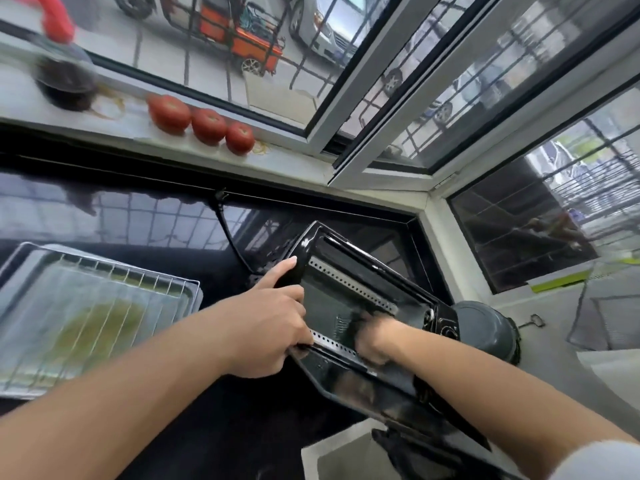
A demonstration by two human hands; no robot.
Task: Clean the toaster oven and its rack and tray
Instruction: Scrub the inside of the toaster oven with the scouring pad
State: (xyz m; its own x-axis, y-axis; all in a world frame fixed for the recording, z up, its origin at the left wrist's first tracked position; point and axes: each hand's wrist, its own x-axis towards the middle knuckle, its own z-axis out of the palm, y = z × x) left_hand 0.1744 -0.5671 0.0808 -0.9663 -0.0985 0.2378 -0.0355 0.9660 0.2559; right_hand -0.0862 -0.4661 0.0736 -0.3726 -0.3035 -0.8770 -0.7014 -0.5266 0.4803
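Gripping the oven's (pixel 349 303) left edge, the left hand (pixel 273 327) steadies it. Right hand (pixel 372 341), blurred inside; grip indeterminable. Rack (pixel 114 306) on tray (pixel 20 261) at 9 o'clock.

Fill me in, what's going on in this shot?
A person is cleaning a black toaster oven on a dark countertop. The left hand grips the oven's left edge to steady it, while the right hand reaches inside the open cavity; it is blurred, so what it holds is unclear. The wire metal rack lies on the flat metal tray, set aside to the left. Three red tomatoes sit on the windowsill.
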